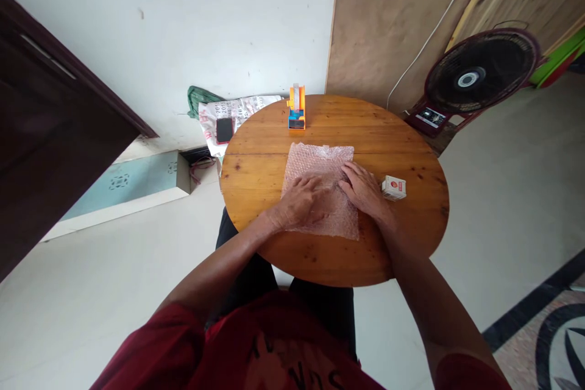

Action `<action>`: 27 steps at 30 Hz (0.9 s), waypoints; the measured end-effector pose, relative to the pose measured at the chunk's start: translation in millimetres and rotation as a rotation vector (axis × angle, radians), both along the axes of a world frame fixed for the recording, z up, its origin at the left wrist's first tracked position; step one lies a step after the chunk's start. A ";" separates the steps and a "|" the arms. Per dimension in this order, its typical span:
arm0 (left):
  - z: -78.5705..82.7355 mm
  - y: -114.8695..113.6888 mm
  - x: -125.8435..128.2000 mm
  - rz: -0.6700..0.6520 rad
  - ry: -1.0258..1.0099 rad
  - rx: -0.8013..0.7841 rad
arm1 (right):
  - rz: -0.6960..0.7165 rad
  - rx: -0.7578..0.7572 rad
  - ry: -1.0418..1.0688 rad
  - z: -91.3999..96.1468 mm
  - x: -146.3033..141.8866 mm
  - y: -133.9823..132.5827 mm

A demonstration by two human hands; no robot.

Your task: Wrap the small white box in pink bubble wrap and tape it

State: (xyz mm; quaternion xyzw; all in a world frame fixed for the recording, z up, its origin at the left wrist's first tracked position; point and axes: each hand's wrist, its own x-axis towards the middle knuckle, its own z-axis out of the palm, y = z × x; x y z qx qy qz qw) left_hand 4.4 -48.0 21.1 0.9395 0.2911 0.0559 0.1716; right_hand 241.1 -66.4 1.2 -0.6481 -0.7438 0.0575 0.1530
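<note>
A sheet of pinkish clear bubble wrap (pixel 336 222) lies spread on the round wooden table (pixel 256 177). My left hand (pixel 299 200) rests flat on its left part, fingers stretched out and pointing right. On its right edge lies my right hand (pixel 363 190), open, with the fingers spread toward the upper left. Just right of that hand stands a small white box (pixel 393 187) with a red mark. An orange and blue tape dispenser (pixel 297 111) with a roll of clear tape stands near the table's far edge.
Behind the table's left side lie a printed white sack (pixel 247 108), a dark phone-like object (pixel 224 130) and a green bag (pixel 201 99). A fan (pixel 470 79) stands at the right, beyond the table. The white wall (pixel 228 18) rises close behind.
</note>
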 end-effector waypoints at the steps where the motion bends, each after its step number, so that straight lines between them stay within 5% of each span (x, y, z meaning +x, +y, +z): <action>1: -2.5 2.1 2.7 0.020 -0.014 0.015 | -0.003 -0.002 0.003 -0.4 -0.4 0.0; 6: -24.2 10.4 8.3 -0.022 -0.056 0.012 | 0.025 0.002 0.036 6.9 -4.3 -4.2; 13: -25.8 9.7 5.6 -0.027 -0.063 0.007 | 0.058 0.095 -0.028 53.7 18.9 -31.7; 20: -25.0 9.0 6.4 -0.032 -0.066 0.001 | -0.183 -0.044 -0.161 39.0 76.3 -52.1; 24: -28.4 9.4 6.2 -0.025 -0.079 0.006 | -0.299 -0.101 -0.035 36.4 82.3 -54.5; 27: -29.1 10.1 6.3 -0.038 -0.087 0.011 | -0.440 -0.028 0.264 59.2 66.5 -62.1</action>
